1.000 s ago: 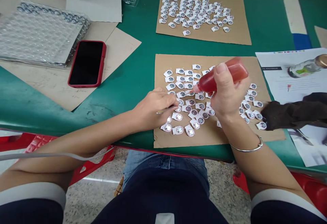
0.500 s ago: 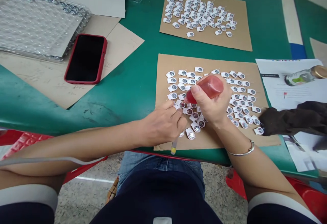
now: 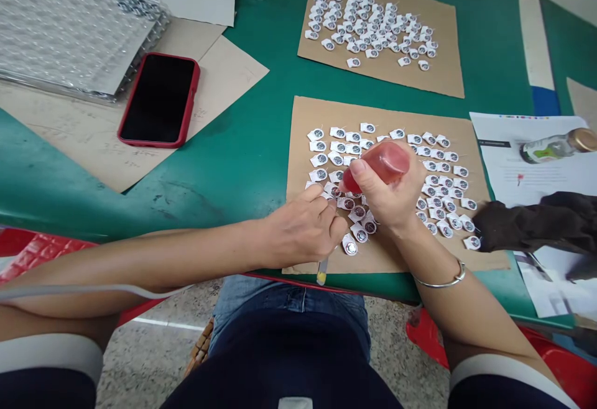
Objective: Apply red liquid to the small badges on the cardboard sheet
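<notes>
My right hand (image 3: 396,197) is wrapped round a red squeeze bottle (image 3: 385,163), tilted with its narrow end down to the left. That end is close to the fingertips of my left hand (image 3: 305,225), over small white tags (image 3: 359,232) with round dark prints. My left fingers are closed on a thin grey tool (image 3: 321,271) with a yellow end. Its end sticks out below the hand, and the rest is hidden. The tags lie in rows on a brown cardboard sheet (image 3: 301,210); both hands cover some of them.
A second cardboard sheet (image 3: 443,73) with many tags lies farther back on the green table (image 3: 233,142). At left are a red-cased phone (image 3: 158,101) and clear plastic trays (image 3: 69,30). A glass bottle (image 3: 555,146), printed paper (image 3: 499,166) and dark cloth (image 3: 527,225) lie at right.
The whole view has shifted slightly. Both hands keep nearly the same pose over the tags, with the red bottle still by the left fingertips.
</notes>
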Motion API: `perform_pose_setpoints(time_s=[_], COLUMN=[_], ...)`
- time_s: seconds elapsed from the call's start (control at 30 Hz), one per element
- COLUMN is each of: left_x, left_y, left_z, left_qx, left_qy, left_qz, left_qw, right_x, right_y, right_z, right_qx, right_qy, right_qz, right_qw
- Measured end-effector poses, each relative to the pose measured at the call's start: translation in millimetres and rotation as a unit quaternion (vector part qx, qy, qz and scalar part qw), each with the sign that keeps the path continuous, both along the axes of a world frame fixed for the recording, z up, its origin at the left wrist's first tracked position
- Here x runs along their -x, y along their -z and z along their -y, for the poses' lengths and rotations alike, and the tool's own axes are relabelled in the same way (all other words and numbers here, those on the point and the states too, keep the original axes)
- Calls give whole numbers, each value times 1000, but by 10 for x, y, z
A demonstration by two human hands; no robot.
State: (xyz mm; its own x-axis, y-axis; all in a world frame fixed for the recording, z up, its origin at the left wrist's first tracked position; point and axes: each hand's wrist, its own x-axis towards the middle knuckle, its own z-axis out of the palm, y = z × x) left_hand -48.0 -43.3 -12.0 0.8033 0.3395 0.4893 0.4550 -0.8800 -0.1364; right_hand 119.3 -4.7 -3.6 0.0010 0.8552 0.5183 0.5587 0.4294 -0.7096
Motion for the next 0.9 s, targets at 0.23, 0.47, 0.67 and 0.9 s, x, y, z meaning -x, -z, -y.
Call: perform_pose_setpoints(time_s=[0.23, 0.47, 0.67, 0.9], left_x=[1, 5, 5, 3], left_y=[-8, -4, -2, 1], left_z=[-6, -10, -9, -20], left_qx=[5, 18, 11, 20], left_qy=[1, 6, -2, -3], left_qz=[4, 9, 3, 9], left_qw=[1000, 1000, 1000, 1000], right_x=[-7, -2, -3, -15], right_y=[36, 45, 42, 52], right_z=[-18, -27, -38, -52], right_qx=[-1, -7, -10, -27], right_qy=[-3, 3, 8, 17], right_qz=[-25, -22, -21, -25], right_qw=[1000, 1000, 1000, 999])
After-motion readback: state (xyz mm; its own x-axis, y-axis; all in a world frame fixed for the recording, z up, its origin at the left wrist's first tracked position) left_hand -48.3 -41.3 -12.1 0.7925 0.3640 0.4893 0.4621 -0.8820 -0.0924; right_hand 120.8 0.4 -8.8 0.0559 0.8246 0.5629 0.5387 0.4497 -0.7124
